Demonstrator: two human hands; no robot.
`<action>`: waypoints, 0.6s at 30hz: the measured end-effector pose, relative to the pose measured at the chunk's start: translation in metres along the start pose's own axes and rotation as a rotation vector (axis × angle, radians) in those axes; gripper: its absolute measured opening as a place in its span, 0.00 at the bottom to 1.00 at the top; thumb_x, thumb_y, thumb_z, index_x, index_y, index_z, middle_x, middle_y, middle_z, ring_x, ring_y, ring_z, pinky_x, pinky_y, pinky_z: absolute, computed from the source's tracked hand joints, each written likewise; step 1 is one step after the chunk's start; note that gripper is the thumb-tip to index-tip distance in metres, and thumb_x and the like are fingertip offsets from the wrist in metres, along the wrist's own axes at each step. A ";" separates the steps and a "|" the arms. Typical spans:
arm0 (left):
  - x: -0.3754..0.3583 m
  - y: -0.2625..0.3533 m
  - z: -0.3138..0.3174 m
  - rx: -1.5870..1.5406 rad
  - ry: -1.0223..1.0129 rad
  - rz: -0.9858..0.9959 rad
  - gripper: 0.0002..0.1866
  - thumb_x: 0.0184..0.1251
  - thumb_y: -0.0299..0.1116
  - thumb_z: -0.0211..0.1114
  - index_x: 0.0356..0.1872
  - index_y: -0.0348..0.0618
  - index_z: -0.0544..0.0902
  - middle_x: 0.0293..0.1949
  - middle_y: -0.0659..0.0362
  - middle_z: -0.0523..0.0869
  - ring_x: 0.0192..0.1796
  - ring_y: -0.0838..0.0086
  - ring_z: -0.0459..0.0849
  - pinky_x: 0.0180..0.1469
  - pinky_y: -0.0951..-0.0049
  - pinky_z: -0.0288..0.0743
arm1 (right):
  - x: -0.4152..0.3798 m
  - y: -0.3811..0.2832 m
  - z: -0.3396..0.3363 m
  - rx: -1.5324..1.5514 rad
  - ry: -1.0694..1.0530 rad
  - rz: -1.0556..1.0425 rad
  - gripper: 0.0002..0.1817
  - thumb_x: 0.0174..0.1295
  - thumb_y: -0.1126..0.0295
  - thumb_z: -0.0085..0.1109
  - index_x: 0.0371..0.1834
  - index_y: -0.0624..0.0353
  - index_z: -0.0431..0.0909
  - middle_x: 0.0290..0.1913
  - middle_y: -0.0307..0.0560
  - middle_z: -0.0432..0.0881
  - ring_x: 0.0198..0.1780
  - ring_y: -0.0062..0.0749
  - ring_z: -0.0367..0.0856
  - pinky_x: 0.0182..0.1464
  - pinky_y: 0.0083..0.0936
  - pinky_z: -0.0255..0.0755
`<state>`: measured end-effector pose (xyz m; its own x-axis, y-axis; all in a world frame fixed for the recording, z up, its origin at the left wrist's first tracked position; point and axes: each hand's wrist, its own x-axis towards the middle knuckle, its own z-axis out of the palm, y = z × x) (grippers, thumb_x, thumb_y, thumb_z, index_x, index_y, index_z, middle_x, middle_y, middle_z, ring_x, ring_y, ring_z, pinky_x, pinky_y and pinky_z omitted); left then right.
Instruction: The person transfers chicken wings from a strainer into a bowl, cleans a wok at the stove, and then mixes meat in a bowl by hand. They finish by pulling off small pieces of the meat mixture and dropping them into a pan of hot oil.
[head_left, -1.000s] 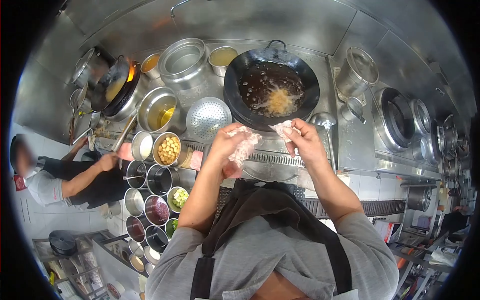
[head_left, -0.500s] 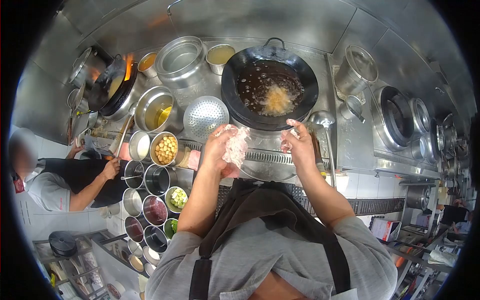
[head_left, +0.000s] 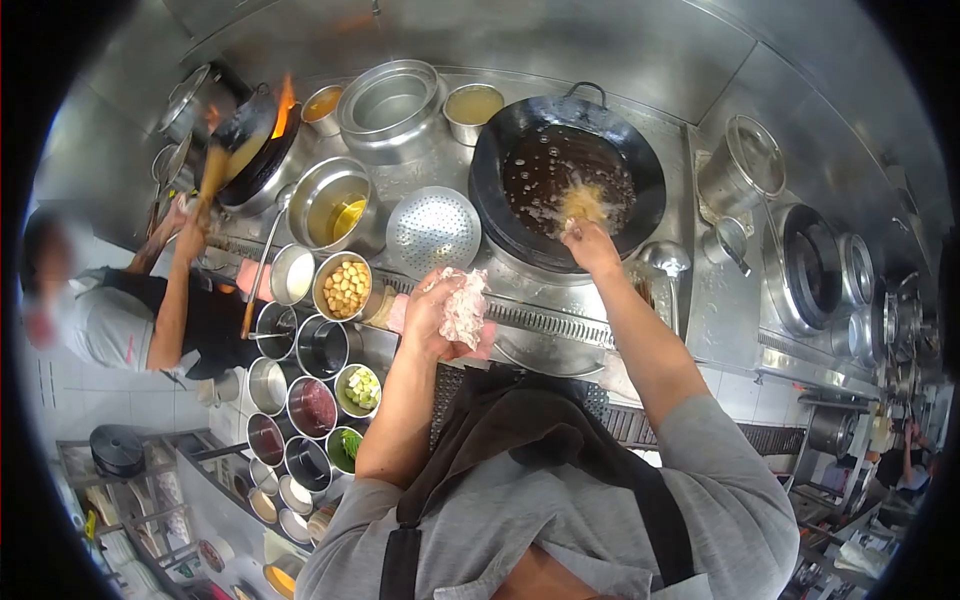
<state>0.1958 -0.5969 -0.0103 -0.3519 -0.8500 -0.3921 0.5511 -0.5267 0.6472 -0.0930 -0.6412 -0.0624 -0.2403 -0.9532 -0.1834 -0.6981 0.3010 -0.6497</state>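
Observation:
My left hand (head_left: 430,318) is closed around a clump of pale pink, coated raw meat (head_left: 463,308) above the counter's front edge. A black wok (head_left: 487,205) of dark, bubbling oil stands ahead of me. My right hand (head_left: 592,243) reaches over its near rim, fingers drawn together and pointing down at the oil. Right beside those fingertips a golden frothing patch (head_left: 586,203) bubbles in the oil. Whatever the right fingers pinch is hidden. The perforated strainer (head_left: 433,230) lies left of the wok, and a ladle (head_left: 667,262) rests to its right.
On the left stand a pot of yellow oil (head_left: 322,205), a tin of golden cubes (head_left: 347,288) and several ingredient tins, one with chopped greens (head_left: 358,390). Further left a co-worker (head_left: 125,315) works at a flaming wok (head_left: 262,165). A lidded pot (head_left: 740,165) stands right.
My right hand has moved forward over the wok, down close to the oil. My left hand still holds the meat. The view has shifted slightly, and the co-worker's hands are nearer the flaming wok.

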 end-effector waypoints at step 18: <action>-0.011 0.008 0.019 0.034 -0.118 0.147 0.17 0.57 0.28 0.56 0.49 0.33 0.73 0.43 0.48 0.81 0.41 0.64 0.83 0.43 0.66 0.80 | -0.139 -0.062 -0.043 0.741 -0.073 -0.239 0.20 0.64 0.70 0.56 0.59 0.62 0.72 0.45 0.46 0.81 0.36 0.22 0.82 0.28 0.15 0.72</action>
<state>0.1894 -0.5914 0.0115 -0.3569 -0.9093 -0.2140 0.5780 -0.3949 0.7141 -0.0454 -0.5265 0.0350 -0.0770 -0.9970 -0.0078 -0.0869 0.0145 -0.9961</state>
